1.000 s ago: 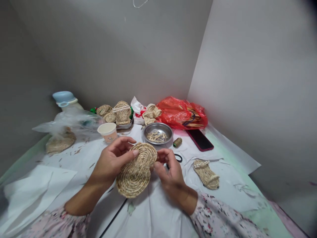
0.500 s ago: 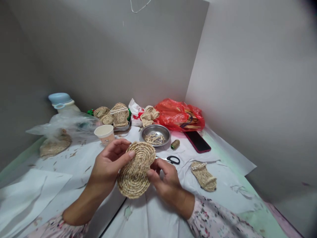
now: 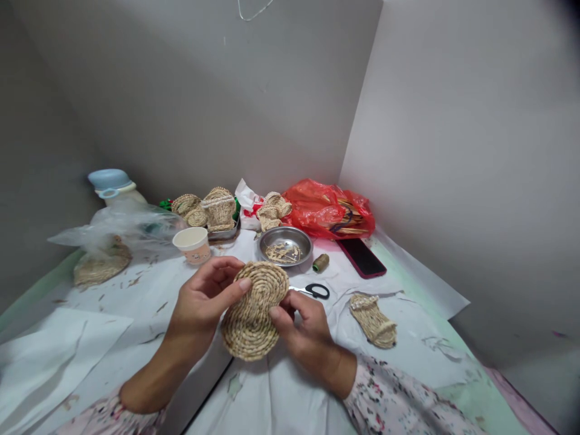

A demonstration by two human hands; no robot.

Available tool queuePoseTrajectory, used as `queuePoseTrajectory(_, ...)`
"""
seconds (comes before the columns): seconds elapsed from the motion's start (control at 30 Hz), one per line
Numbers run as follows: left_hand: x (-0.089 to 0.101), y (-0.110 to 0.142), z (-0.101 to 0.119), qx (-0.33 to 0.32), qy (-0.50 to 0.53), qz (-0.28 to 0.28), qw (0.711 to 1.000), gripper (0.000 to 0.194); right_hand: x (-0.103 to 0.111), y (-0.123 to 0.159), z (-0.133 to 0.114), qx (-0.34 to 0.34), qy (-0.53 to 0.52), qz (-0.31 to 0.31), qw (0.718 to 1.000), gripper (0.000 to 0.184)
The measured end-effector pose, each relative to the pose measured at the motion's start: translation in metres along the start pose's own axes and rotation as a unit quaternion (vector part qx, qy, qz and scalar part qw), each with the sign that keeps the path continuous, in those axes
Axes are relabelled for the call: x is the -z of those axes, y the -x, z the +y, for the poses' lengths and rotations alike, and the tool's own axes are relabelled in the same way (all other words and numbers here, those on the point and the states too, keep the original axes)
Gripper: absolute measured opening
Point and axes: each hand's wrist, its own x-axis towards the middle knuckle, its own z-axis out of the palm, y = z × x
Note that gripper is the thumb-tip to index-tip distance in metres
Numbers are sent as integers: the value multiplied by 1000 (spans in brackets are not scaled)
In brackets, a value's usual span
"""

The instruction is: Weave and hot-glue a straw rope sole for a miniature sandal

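Observation:
Between my hands, above the paper-covered table, is a woven straw sole [image 3: 254, 323], a coiled figure-eight of braided cord. My left hand [image 3: 203, 302] grips its upper left edge, thumb on the front face and fingers behind. With thumb and fingers, my right hand [image 3: 301, 326] pinches the right edge near the narrow waist. Just past my right hand lie scissors [image 3: 319, 291], their blades partly hidden behind the sole. A small woven straw slipper [image 3: 372, 321] rests on the table to the right.
A metal bowl [image 3: 304, 249] with straw scraps, a paper cup [image 3: 193, 244], a thread spool [image 3: 321, 263] and a phone [image 3: 362, 258] stand beyond my hands. Behind are a red plastic bag [image 3: 312, 208] of straw, more woven pieces [image 3: 220, 208] and a blue-capped bottle [image 3: 110, 180].
The straw sole has shifted slightly right and tilted a little more. My left hand moved right with it, while my right hand stays nearly in place.

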Motion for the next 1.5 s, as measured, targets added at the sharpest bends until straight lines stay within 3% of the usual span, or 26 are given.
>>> queuePoseTrajectory(0.47,1,-3,-4,4,-7,-16,1000,26,-1,2,2,-40,-17,4,999,27)
queuePoseTrajectory(1.03,-4,5,8,-30,-22,15,999,14,-3,7,13,-83,-62,-8,995,25)
queuePoseTrajectory(1.5,2,3,4,-46,-33,-27,998,9,-3,6,13,-106,-105,-10,989,26)
